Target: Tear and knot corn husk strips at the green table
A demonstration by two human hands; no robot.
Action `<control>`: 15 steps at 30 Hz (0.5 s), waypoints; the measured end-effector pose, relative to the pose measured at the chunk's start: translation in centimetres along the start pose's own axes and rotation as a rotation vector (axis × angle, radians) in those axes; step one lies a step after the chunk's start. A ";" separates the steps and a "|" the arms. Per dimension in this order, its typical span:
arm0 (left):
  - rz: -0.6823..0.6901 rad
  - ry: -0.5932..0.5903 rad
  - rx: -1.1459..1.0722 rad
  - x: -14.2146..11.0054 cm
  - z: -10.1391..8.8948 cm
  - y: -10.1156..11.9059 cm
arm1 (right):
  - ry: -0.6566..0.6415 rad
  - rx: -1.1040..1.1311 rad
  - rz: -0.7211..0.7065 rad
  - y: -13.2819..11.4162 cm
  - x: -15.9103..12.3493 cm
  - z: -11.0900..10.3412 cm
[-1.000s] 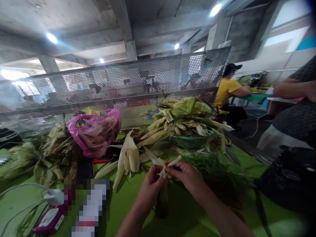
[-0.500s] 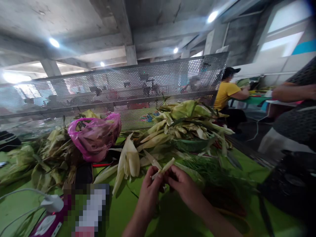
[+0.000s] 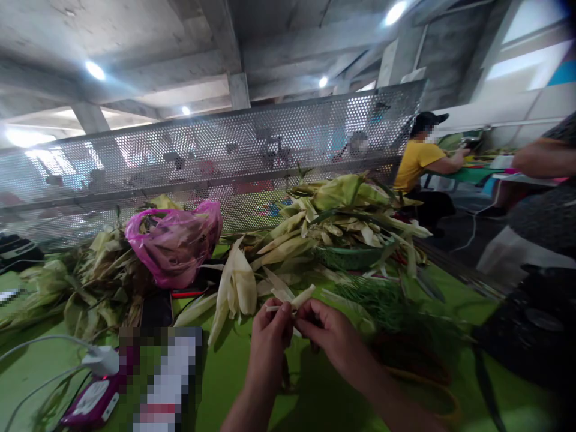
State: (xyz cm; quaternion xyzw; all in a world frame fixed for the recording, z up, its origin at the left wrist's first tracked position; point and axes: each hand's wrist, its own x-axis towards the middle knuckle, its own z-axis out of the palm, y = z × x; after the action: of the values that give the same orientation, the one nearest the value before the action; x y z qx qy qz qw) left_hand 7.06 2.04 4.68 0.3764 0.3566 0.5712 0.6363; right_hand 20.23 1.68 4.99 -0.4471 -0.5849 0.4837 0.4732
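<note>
Between my two hands, over the green table (image 3: pixel 216 384), is a pale strip of corn husk (image 3: pixel 304 296), rolled or folded, its end pointing up and to the right. My left hand (image 3: pixel 271 327) pinches it from the left, with a thin end poking out past the thumb. From the other side my right hand (image 3: pixel 321 324) grips it with bent fingers. The fingertips of both hands nearly meet. Just beyond them lies a bunch of long, pale corn husks (image 3: pixel 243 282). Parts of the strip are hidden behind my fingers.
A heap of husks (image 3: pixel 342 204) in a green basket (image 3: pixel 348 258) stands behind, near green sprigs (image 3: pixel 378 297). Left are a pink plastic bag (image 3: pixel 175 246), more husks (image 3: pixel 103 270) and a purple power strip (image 3: pixel 92 399). A perforated metal screen (image 3: pixel 252 144) runs behind; co-workers are at right.
The thin end of the husk strip now sticks out left of my left thumb. My hands stay close together in about the same place. The view has shifted slightly.
</note>
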 end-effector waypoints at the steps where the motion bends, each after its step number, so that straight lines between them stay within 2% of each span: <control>1: -0.007 -0.019 0.013 0.1 -0.3 0.1 | -0.001 0.018 0.013 -0.1 0.0 0.0; 5: -0.042 -0.088 0.088 0.4 -1.3 0.2 | -0.025 0.177 0.052 -0.6 0.1 -0.4; 9: -0.051 -0.125 0.141 0.1 -1.1 0.3 | 0.081 0.294 0.083 -0.7 0.1 -0.4; 15: -0.060 -0.101 0.190 -0.3 -0.7 0.4 | 0.178 0.331 0.082 -0.3 0.1 -0.4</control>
State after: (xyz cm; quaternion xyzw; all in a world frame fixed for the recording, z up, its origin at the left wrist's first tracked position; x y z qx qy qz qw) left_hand 6.24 1.81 4.71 0.4527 0.3877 0.4956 0.6317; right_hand 20.61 1.79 5.32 -0.4277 -0.4346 0.5506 0.5701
